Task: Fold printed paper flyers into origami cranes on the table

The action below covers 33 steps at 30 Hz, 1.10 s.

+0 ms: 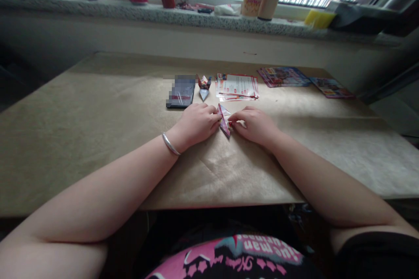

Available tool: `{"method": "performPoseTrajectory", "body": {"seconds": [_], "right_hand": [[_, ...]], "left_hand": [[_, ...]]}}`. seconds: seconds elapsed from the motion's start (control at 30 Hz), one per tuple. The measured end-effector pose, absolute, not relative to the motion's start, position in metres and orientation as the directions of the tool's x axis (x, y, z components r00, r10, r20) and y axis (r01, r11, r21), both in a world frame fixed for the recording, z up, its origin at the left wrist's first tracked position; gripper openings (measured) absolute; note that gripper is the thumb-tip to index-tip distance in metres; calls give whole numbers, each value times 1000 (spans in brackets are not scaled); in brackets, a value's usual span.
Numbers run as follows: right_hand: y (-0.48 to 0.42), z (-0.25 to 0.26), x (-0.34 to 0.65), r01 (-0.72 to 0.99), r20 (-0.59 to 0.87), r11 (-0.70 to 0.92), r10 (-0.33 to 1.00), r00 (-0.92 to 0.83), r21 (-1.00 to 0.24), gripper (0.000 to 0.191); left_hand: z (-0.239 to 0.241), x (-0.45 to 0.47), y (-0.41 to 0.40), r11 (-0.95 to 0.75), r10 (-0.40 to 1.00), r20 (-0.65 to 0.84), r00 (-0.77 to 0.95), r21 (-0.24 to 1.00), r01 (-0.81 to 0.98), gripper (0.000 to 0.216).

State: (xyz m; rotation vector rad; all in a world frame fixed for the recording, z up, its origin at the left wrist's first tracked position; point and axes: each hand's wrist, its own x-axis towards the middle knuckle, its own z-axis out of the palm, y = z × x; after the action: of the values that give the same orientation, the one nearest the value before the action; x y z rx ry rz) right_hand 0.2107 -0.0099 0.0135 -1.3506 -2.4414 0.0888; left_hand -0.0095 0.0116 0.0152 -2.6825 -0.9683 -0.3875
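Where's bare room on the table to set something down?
Bare: the table left of the dark flat object, right of the right hand, and between the folded paper and near edge. Crowded: beyond that paper, where the object, paper figure and printed sheets sit close.

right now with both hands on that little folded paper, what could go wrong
The folded paper is small, with the left hand and right hand at opposite sides; uneven pressure might crease or tear it.
The paper figure sits just beyond the left hand, so a forward nudge could tip it.
The printed sheets lie loosely overlapped and might slide if brushed.
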Motion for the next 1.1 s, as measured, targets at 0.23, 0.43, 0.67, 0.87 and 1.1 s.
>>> {"method": "performPoseTrajectory", "body": {"seconds": [0.23,0.43,0.67,0.87,1.1], "right_hand": [[-4,3,210,817,341,529,830,-442,-228,21],[5,0,219,760,322,601,790,-521,-246,22],[1,1,214,729,337,635,765,-549,-256,17],[1,2,217,708,381,669,730,-567,-227,18],[5,7,226,686,359,720,670,-650,-102,20]], "left_hand": [[14,-6,9,-724,626,304,718,-116,680,34],[13,-5,9,-730,625,303,720,-100,676,35],[17,0,0,-722,637,266,724,-124,681,45],[17,-2,2,-760,600,257,757,-110,640,40],[11,-12,17,-844,481,320,816,-83,530,32]]}}
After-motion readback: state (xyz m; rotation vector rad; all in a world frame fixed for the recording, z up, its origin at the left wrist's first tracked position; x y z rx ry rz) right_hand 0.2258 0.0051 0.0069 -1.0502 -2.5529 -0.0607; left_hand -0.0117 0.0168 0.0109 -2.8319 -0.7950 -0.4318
